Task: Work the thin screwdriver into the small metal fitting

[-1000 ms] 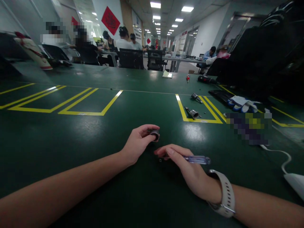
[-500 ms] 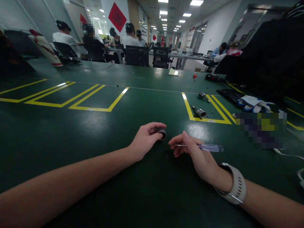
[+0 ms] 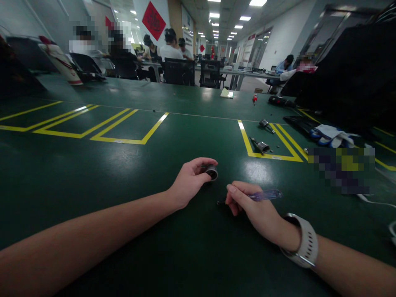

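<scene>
metal ring [image 3: 212, 171] in left hand [image 3: 189, 181] (screwdriver [image 3: 262, 194] right [image 3: 253, 208])

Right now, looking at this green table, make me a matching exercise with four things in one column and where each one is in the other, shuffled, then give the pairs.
Things:
1. metal ring
2. screwdriver
3. watch
4. gloves

Places:
A. on the right wrist
B. lying on the table at the far right
C. between the fingers of the left hand
D. in the right hand, tip down near the table

Pairs: 1-C, 2-D, 3-A, 4-B
</scene>
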The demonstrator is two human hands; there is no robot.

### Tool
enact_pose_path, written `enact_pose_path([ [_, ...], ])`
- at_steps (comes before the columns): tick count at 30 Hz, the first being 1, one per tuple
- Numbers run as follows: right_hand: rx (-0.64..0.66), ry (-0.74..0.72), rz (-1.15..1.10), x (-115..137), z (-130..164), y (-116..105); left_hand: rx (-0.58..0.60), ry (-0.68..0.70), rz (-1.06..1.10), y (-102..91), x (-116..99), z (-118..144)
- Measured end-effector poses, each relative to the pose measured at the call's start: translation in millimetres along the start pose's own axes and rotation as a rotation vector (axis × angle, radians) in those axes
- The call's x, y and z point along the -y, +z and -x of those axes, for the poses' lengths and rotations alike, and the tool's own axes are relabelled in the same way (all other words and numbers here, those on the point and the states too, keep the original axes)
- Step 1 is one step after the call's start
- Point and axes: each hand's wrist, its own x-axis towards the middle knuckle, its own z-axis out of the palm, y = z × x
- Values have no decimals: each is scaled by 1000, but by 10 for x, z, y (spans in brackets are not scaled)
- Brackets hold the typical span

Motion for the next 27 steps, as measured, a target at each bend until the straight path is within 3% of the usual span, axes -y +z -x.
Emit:
enact_pose_path([
  [4,3,-74,197,14,32,28,-10,13,54,-5,1,0],
  [8,1,-305,401,26,87,57,-6,23,86,-8,7,-2],
  [15,-126,-454,369,60,138,78,-9,2,80,20,-62,48],
  [21,-110,-335,221,66,112,44,-10,-4,55,5,-66,71],
  [27,-60,-153,-24,23,41,6,-116,63,27,-21,-11,30],
])
